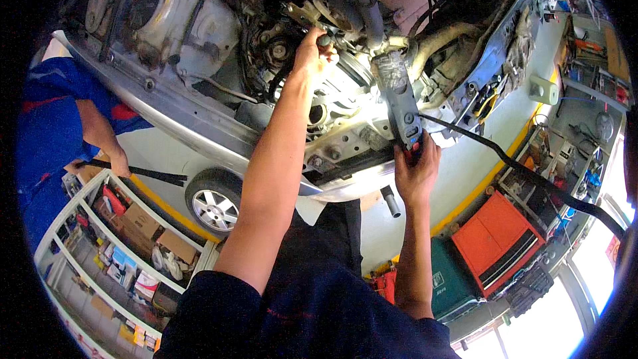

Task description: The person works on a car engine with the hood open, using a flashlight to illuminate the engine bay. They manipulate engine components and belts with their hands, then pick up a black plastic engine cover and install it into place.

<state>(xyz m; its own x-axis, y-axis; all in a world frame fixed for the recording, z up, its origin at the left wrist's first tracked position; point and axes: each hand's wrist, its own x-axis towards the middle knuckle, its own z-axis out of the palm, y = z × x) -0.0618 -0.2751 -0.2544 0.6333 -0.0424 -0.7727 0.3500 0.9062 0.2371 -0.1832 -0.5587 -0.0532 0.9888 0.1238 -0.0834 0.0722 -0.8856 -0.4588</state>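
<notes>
Deep in the engine bay, my left hand reaches up with curled fingers. A small dark round part shows at its fingertips; I cannot make out what it is. Metal brackets and a dark pipe lie just beyond that hand. My right hand is closed round the lower end of a long, flat, dark grey work light. The light is tilted up over the front of the bay, and the parts between my two hands are brightly lit.
The silver car body edge runs across below the bay. At left, a person in blue holds a dark strip. Around stand a wheel, a shelf of boxes and a red tool cabinet. A black hose crosses at right.
</notes>
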